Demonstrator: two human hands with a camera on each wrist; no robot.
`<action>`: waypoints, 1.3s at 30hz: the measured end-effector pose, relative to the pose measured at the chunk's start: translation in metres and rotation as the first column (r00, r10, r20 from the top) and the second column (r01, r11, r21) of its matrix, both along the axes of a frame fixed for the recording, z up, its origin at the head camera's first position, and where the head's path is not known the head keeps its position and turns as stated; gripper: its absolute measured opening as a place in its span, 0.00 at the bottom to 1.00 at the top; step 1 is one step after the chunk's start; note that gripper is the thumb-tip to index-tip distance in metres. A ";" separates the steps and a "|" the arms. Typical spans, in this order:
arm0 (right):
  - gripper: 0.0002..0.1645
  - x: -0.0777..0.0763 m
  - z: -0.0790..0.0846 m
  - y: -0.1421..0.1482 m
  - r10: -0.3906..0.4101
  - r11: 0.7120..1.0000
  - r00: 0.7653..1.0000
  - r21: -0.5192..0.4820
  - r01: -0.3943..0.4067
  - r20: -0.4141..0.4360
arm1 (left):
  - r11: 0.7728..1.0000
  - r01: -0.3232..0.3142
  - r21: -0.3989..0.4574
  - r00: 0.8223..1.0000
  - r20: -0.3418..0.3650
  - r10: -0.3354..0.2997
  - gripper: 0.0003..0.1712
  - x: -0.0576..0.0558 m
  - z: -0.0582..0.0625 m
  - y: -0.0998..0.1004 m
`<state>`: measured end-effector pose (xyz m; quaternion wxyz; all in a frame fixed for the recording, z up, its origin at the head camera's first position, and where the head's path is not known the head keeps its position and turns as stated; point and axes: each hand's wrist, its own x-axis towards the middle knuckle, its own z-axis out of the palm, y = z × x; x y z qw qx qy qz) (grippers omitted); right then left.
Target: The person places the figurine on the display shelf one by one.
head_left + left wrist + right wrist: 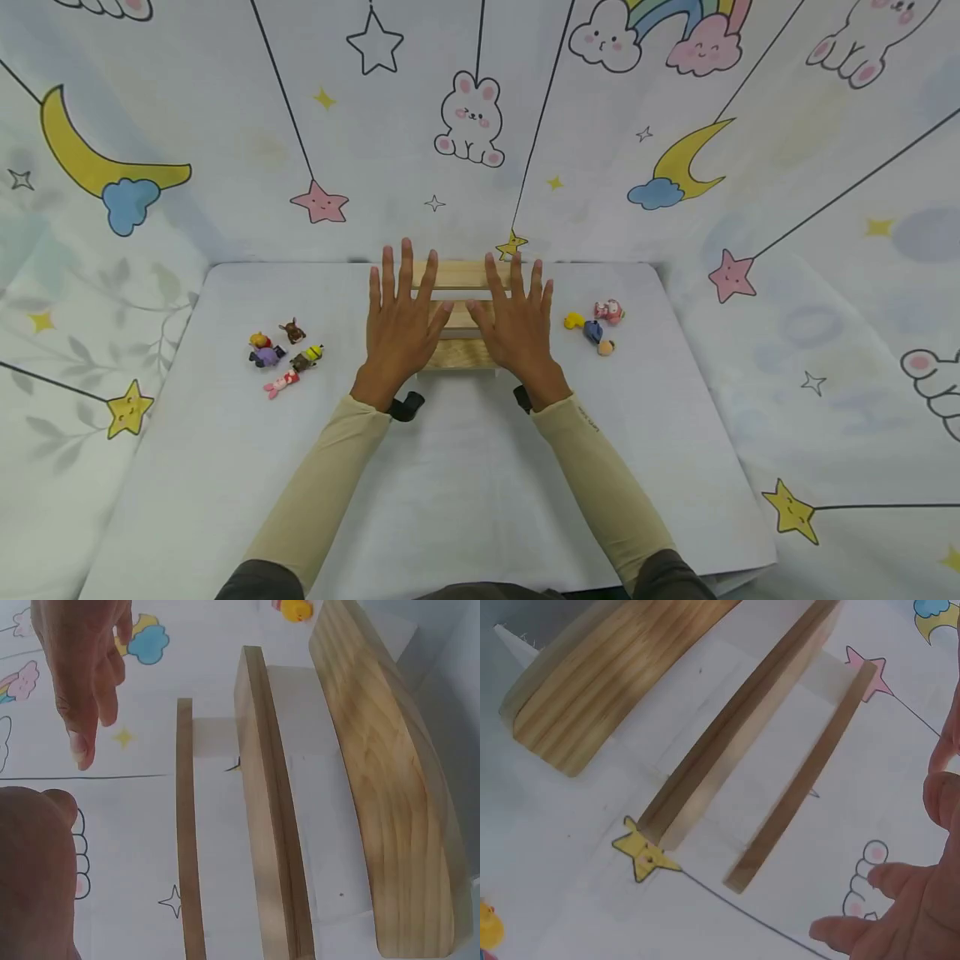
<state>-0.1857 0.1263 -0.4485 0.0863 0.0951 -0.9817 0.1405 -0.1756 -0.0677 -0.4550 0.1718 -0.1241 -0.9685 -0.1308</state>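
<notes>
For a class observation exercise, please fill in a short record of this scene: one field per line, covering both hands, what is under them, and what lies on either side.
Left hand: the left hand is held above the slats, fingers spread, holding nothing
Right hand: the right hand mirrors it, also holding nothing
Under the hands: three wooden slats
Left side: a loose cluster of small figurines
Right side: a smaller cluster, including a yellow duck
Surface: white table
Backdrop: printed cloth with stars, moons and bunnies
</notes>
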 end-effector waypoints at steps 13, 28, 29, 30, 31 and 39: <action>0.43 0.002 -0.004 0.019 -0.028 0.992 0.998 -0.125 0.021 -0.056 | 0.938 -0.004 0.346 0.999 -0.041 0.020 0.40 0.004 -0.014 -0.011; 0.37 0.002 -0.021 0.062 -0.075 0.925 0.994 -0.377 0.042 -0.074 | 0.660 0.010 0.751 0.991 -0.096 0.094 0.24 0.012 -0.053 -0.027; 0.37 0.002 -0.023 0.066 -0.076 0.921 0.994 -0.388 0.041 -0.076 | 0.647 0.000 0.762 0.994 -0.073 0.086 0.23 0.012 -0.056 -0.027; 0.37 0.002 -0.024 0.069 -0.077 0.915 0.994 -0.402 0.040 -0.076 | 0.633 -0.008 0.774 0.996 -0.050 0.075 0.23 0.012 -0.059 -0.028; 0.37 0.002 -0.025 0.072 -0.077 0.910 0.994 -0.413 0.039 -0.078 | 0.618 -0.016 0.786 0.998 -0.029 0.062 0.23 0.012 -0.061 -0.029; 0.36 0.003 -0.034 0.094 -0.108 0.896 0.989 -0.441 0.051 -0.104 | 0.551 -0.045 0.833 0.998 0.062 -0.012 0.23 0.007 -0.078 -0.031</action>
